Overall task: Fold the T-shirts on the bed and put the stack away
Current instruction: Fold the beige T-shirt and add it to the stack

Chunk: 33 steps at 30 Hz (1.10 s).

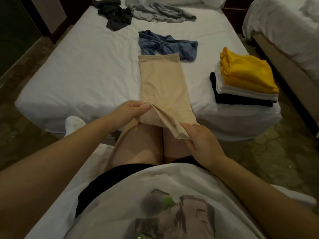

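Note:
A beige T-shirt (162, 83), folded into a long narrow strip, lies on the white bed (86, 71) and runs from mid-bed to the near edge. My left hand (131, 110) pinches its near left corner. My right hand (200, 140) grips the near right corner, which hangs off the edge above my knees. A folded stack (241, 80) sits at the bed's right near corner: yellow on top, white below, black at the bottom. Three crumpled shirts lie farther up: blue (165, 44), grey (160, 12) and dark grey (115, 14).
A second bed (284, 26) with white bedding stands to the right, across a narrow floor gap. Dark furniture (51, 16) stands at the upper left. A white slipper or sock (74, 124) shows by the bed's near edge. I sit facing the bed, knees against it.

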Each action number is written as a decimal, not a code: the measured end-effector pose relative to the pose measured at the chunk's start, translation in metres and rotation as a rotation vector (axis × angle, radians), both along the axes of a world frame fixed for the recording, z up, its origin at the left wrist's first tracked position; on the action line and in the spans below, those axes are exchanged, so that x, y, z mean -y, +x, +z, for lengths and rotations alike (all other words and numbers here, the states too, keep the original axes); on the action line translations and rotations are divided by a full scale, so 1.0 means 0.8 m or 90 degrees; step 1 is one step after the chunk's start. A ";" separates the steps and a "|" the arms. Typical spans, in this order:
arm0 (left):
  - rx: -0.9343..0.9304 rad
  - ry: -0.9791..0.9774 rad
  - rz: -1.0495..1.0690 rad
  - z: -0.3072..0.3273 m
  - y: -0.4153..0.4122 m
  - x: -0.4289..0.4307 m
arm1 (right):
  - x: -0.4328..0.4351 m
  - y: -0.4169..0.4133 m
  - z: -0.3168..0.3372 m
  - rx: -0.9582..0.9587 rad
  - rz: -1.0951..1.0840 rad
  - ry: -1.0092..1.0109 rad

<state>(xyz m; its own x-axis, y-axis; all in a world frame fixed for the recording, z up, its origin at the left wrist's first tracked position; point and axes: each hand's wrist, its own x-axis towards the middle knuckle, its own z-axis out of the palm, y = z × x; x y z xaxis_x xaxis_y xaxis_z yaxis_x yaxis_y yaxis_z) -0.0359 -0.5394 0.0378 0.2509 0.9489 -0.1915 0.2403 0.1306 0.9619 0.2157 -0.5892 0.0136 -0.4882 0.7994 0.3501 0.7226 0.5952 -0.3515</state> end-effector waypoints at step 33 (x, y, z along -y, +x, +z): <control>0.408 -0.343 -0.032 0.002 -0.025 -0.107 | -0.230 -0.007 0.081 -0.398 -0.050 -0.867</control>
<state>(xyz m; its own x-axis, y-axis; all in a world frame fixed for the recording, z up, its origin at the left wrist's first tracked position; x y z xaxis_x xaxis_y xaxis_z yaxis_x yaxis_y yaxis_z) -0.0562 -0.4539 0.0397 0.5058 0.7530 -0.4210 -0.3140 0.6152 0.7231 0.2099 -0.4050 0.0780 -0.4868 0.6922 -0.5328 0.2645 -0.4645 -0.8452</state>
